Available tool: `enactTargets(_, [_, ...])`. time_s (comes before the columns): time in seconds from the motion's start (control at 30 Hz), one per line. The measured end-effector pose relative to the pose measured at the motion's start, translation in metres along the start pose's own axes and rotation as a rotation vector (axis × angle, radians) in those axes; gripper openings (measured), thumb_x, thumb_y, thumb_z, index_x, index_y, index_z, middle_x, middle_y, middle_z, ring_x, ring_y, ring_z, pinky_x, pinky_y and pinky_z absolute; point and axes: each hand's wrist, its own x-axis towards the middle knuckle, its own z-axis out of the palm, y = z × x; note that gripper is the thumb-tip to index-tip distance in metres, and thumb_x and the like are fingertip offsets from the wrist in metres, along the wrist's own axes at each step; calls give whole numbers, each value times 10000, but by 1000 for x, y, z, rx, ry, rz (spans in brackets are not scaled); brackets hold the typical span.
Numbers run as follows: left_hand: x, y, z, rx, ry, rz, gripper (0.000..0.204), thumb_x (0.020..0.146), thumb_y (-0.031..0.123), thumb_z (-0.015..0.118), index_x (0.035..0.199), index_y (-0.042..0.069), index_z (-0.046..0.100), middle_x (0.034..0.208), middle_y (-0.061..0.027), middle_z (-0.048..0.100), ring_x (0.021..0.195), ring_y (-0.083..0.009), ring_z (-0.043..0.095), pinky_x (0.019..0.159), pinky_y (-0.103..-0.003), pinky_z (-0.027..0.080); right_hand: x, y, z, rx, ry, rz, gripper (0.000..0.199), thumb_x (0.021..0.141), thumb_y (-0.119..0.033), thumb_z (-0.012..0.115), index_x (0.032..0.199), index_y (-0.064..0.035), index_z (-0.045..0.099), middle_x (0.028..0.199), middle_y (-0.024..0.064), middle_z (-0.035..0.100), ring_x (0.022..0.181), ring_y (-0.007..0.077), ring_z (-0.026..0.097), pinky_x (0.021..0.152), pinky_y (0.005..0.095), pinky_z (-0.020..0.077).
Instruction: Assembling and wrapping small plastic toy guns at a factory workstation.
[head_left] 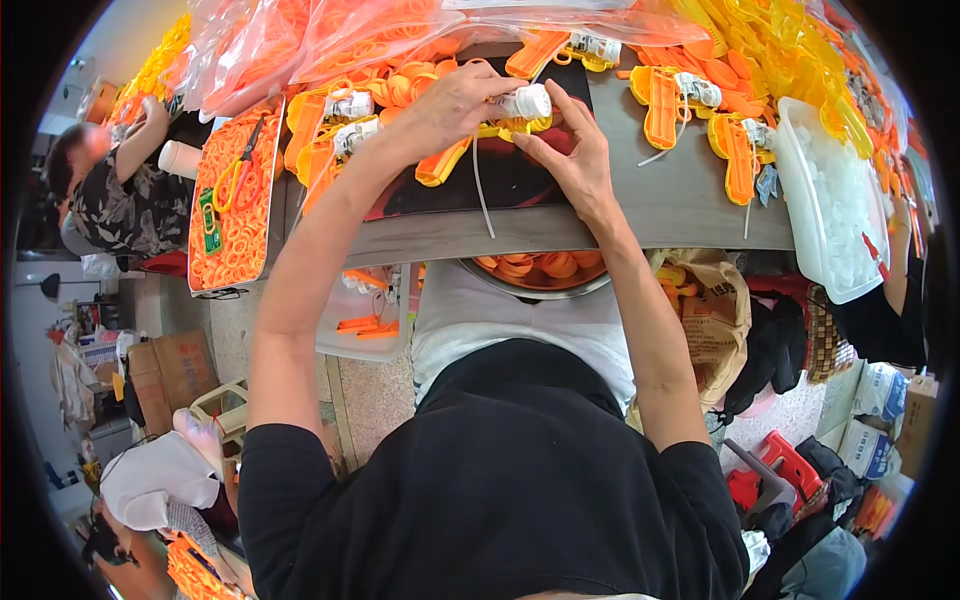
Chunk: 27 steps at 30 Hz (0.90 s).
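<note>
Over a dark mat (530, 180) on the table, both hands hold one orange toy gun (441, 165), its handle pointing to the lower left. My left hand (455, 105) grips it from the top left, its fingers closed at a white cylindrical part (530, 101). From the right, my right hand (578, 155) brackets the same end, forefinger near the white part and thumb at the yellow-orange edge below. A thin white tube (482, 190) dangles from the toy gun. How the fingers behind it sit is hidden.
Similar toy guns with white cylinders lie at both sides, one of them (660, 110) to the right. A tray of orange rings (235, 255) holds scissors (238, 170) at left; a white tub (800, 200) of translucent pieces stands right. Under the table edge sits a metal bowl (540, 292). Other people work nearby.
</note>
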Motion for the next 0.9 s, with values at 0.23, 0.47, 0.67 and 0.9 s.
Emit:
enactTargets(0.23, [-6, -4, 14, -85, 217, 19, 338, 925, 71, 683, 1254, -5, 661, 1096, -162, 713, 966, -294, 693, 849, -363, 538, -1, 2, 3, 71, 22, 22, 741, 847, -9, 803, 1497, 26, 449, 1256, 84, 583, 1143, 149, 598, 997, 282, 513])
enactTargets(0.47, [4, 1, 18, 156, 151, 122, 312, 907, 81, 678, 1210, 6, 677, 1001, -155, 676, 932, -325, 648, 831, -403, 524, -1, -1, -1, 160, 22, 99, 762, 861, -49, 799, 1515, -1, 410, 1279, 102, 609, 1086, 175, 644, 968, 302, 540])
enactTargets(0.67, [-19, 3, 48, 179, 347, 47, 335, 891, 109, 700, 1214, 22, 680, 1101, -119, 709, 972, -296, 646, 898, -386, 518, -9, -14, -9, -442, -115, -52, 760, 806, -123, 815, 1477, -106, 460, 1407, 122, 560, 1300, 325, 509, 1145, 467, 342])
enactTargets(0.9, [-34, -13, 43, -5, 650, -145, 215, 972, 178, 653, 1148, 77, 727, 1126, -81, 718, 1065, -270, 632, 988, -395, 454, -10, -18, -14, -694, -257, -183, 563, 873, -218, 756, 1400, -201, 559, 1443, 83, 510, 1312, 295, 492, 1178, 565, 255])
